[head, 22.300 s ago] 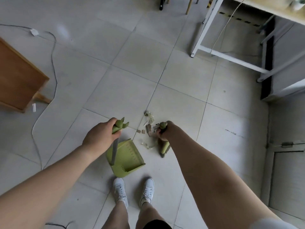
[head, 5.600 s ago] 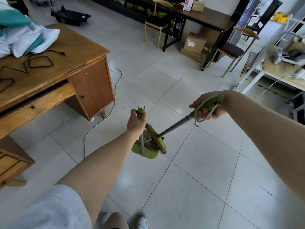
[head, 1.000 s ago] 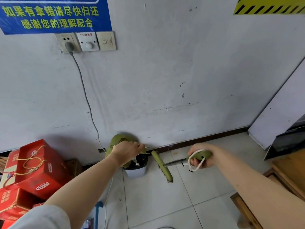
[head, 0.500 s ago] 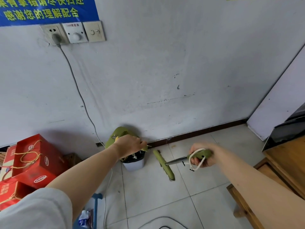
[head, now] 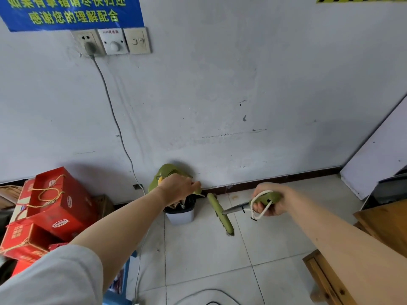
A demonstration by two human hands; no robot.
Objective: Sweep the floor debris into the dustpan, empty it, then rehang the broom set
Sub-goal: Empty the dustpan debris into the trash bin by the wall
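The person is standing at the wall, and the left hand (head: 178, 188) is gripping the green dustpan (head: 164, 172) by its handle, tipping it up over the small grey bin (head: 181, 215) sitting on the floor (head: 209, 260) against the skirting. Scraps are showing inside the bin's dark liner, so the sweeping is looking done and the emptying is looking like the step in hand. Whether the pan is fully empty cannot be told, since its mouth is facing away. The right hand (head: 269, 202) is curling its fingers round the green grip of the broom (head: 220, 213), with the white hanging cord (head: 261, 213) looping over the knuckles. The broom head is sitting low, just to the right of the bin, though contact with the floor cannot be told. By this reading 1 step is remaining: rehanging the 2 pieces, and no hook is showing in view.
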